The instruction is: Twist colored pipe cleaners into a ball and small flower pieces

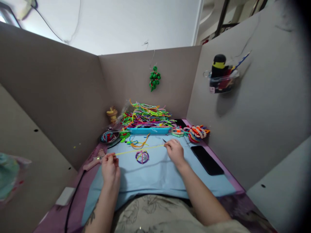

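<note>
A thin yellow pipe cleaner [138, 150] is stretched nearly straight between my two hands, above the blue sheet. My left hand [110, 166] pinches its left end. At its other end, my right hand [174, 150] is closed on it. A dark pointed tip [164, 140] sticks out by the right fingers; whether that hand holds it too is hard to see. Just below the strand lies a small round openwork ball [142, 157] in purple, pink and yellow. Behind it are loose blue and orange pipe cleaners [141, 144].
A blue tray [149, 130] heaped with colourful pipe cleaners [148, 115] stands at the back. A black phone [206, 160] lies right; a pink glue gun [93, 162] with a black cord lies left. Colourful woven pieces [197, 133] sit back right. Grey panels [150, 87] surround the table.
</note>
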Demonstrator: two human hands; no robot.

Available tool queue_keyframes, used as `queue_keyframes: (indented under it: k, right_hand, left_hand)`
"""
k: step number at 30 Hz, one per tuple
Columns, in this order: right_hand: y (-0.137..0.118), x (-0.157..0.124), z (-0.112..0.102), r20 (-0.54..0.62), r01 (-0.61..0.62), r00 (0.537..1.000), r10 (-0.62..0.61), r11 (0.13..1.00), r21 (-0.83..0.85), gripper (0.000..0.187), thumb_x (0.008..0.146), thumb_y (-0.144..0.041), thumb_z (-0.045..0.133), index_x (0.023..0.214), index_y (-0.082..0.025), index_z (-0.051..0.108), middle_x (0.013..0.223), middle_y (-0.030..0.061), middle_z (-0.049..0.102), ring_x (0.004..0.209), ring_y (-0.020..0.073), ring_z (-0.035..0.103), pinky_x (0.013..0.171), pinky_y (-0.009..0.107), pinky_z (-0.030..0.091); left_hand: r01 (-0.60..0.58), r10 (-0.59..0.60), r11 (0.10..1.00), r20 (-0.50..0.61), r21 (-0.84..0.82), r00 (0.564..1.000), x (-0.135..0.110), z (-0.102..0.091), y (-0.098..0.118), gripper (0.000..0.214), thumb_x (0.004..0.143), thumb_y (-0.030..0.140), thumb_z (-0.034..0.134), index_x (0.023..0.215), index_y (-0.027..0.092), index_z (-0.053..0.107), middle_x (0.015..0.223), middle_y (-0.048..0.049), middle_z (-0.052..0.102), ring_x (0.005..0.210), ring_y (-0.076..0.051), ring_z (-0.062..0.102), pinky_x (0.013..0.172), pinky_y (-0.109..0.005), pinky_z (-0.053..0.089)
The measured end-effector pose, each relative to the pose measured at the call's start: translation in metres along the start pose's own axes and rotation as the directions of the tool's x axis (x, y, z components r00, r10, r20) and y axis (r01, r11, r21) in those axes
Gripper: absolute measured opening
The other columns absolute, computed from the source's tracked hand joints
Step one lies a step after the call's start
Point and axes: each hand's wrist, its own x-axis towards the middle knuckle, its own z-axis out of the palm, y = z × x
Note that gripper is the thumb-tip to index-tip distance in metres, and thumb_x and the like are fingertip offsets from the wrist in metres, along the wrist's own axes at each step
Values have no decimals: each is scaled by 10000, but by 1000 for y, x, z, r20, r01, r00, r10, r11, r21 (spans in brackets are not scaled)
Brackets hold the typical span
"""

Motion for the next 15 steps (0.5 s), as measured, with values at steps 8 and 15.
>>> queue_keyframes:
  k: [8,15]
  right_hand:
    - [32,42,-25,54,-90,993,108,960,-266,100,699,-132,553,668,-185,632,849,89,622,891,254,485,798,386,354]
    - [-32,16,14,164,275,942,-294,952,133,393,788,-156,459,1178,-195,484,1169,85,544,1127,214,432,985,429,277]
  left_hand:
    - [329,-317,941,134,-83,939,-21,63,-37,98,680,164,635,746,155,565,761,6,614,542,-32,548,449,-121,403]
    - [291,-291,955,328,50,899,-64,73,-58,197,674,280,664,783,154,561,818,-38,637,693,-100,613,629,-221,489]
